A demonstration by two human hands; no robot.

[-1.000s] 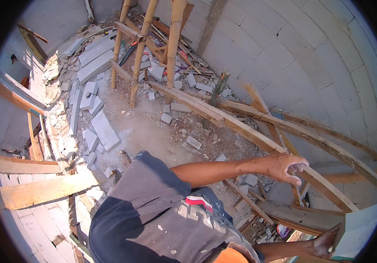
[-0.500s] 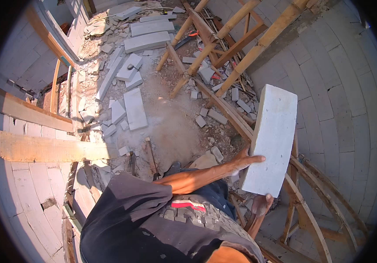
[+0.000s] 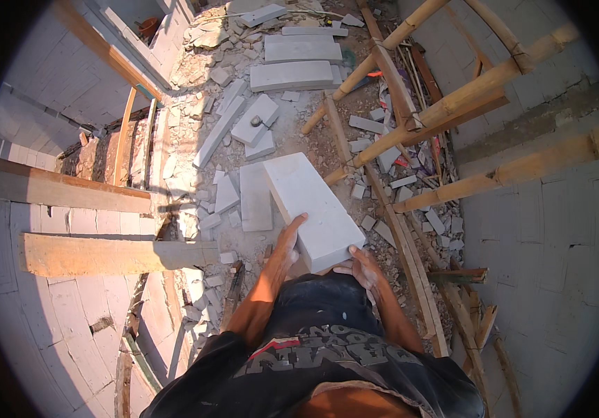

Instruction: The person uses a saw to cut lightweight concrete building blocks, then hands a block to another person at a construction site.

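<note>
A white lightweight concrete block [image 3: 317, 209] is held out in front of my body, its long side slanting away to the upper left. My left hand [image 3: 287, 240] grips its left side, with the thumb on the top face. At the near right corner my right hand [image 3: 364, 268] holds the block, thumb on the edge and fingers partly hidden beneath it. Just beyond, another white block [image 3: 255, 198] lies flat on the dusty ground, partly covered by the held one.
More white blocks [image 3: 292, 75] lie in a row farther off, with broken rubble [image 3: 226, 191] around them. Bamboo poles [image 3: 452, 104] and timber beams [image 3: 400, 244] cross the right side. A wooden plank [image 3: 111, 256] juts in from the left block wall [image 3: 49, 306].
My body and view have turned right. Both hands have brought the block from out on the right to in front of me, and it has tipped from steep to flatter.
</note>
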